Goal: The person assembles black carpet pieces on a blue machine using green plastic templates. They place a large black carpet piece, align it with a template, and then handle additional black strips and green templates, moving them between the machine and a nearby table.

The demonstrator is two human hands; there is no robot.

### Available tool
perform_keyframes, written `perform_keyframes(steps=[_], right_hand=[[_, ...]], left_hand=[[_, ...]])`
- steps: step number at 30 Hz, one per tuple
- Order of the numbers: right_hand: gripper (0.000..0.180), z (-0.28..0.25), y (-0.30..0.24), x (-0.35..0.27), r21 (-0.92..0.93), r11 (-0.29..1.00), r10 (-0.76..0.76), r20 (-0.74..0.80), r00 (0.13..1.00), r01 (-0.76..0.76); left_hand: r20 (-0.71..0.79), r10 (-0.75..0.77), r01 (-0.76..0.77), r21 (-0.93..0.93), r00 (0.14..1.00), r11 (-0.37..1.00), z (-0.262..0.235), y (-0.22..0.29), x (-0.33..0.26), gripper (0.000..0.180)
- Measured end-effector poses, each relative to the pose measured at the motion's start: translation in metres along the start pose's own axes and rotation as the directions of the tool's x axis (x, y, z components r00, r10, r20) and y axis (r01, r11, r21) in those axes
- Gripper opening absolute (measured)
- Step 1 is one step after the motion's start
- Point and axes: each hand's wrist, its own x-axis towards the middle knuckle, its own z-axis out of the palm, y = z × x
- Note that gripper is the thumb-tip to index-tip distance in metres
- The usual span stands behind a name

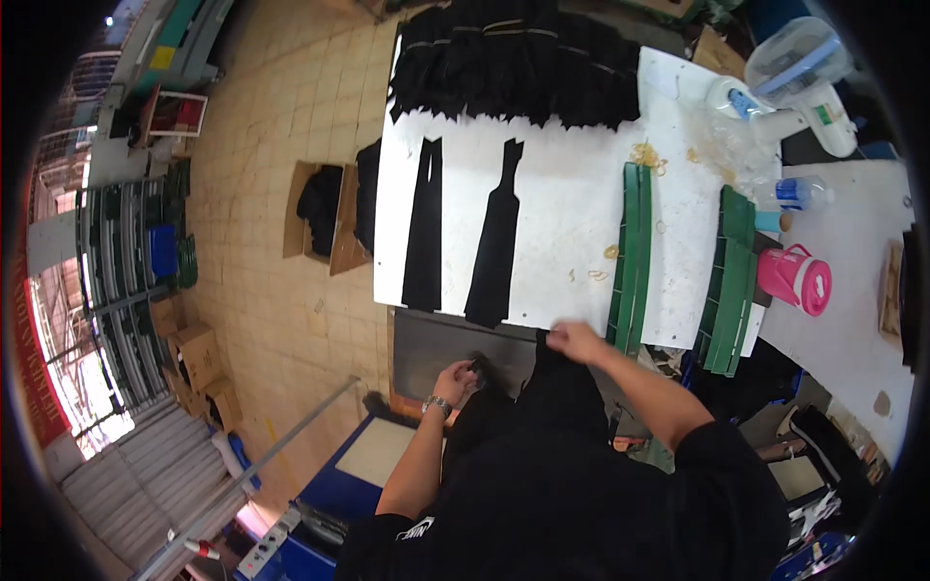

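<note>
1. Black fabric piece point(542, 387) hangs off the near edge of the white table point(572, 184), at about 6 o'clock from the table's middle, draped down toward the person's dark-clothed body.
2. Its top edge is pinched by the right hand point(573, 341), fingers closed on the cloth right at the table's rim.
3. At 8 o'clock from that, the left hand point(455, 376), with a metal wristwatch point(436, 405), is curled round a small dark bit of the cloth; how firm the grip is I cannot tell.
4. Two long black cut pieces point(496, 237) lie flat on the table at 11 o'clock from the hands.
5. Beyond them, at 12 o'clock, sits a heap of black fabric point(518, 63).
6. Green strips point(635, 252) stand at 2 o'clock, near scattered rubber bands point(646, 155).
7. A pink jug point(796, 278) sits at 3 o'clock.
</note>
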Motion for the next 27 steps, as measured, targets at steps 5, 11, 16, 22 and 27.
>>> perform_keyframes(steps=[5, 11, 16, 22, 27], right_hand=[[0.04, 0.029, 0.015, -0.093, -0.173, 0.976, 0.129, -0.041, 0.991, -0.134], [0.037, 0.057, 0.037, -0.189, 0.507, 0.793, 0.608, -0.685, 0.401, -0.337], [0.034, 0.223, -0.039, -0.27, 0.726, 0.652, 0.738, -0.674, -0.036, -0.219], [0.038, 0.506, -0.117, -0.209, 0.828, 0.19, 0.979, -0.117, 0.169, -0.528], [0.033, 0.646, -0.202, -0.129, 0.994, -0.095, 0.995, 0.095, -0.005, 0.052]], left_hand=[[0.066, 0.112, -0.117, 0.084, 0.991, 0.989, -0.043, 0.006, 0.046, 0.024], [0.258, 0.016, -0.136, 0.453, 0.966, 0.881, -0.07, 0.053, 0.151, 0.019], [0.437, -0.279, -0.248, 0.817, 0.855, 0.521, -0.073, 0.136, 0.205, 0.025], [0.371, -0.437, -0.326, 0.928, 0.819, 0.178, -0.062, 0.217, 0.202, 0.03], [0.536, -0.36, -0.606, 0.787, 0.763, -0.112, 0.005, 0.193, 0.149, 0.024]])
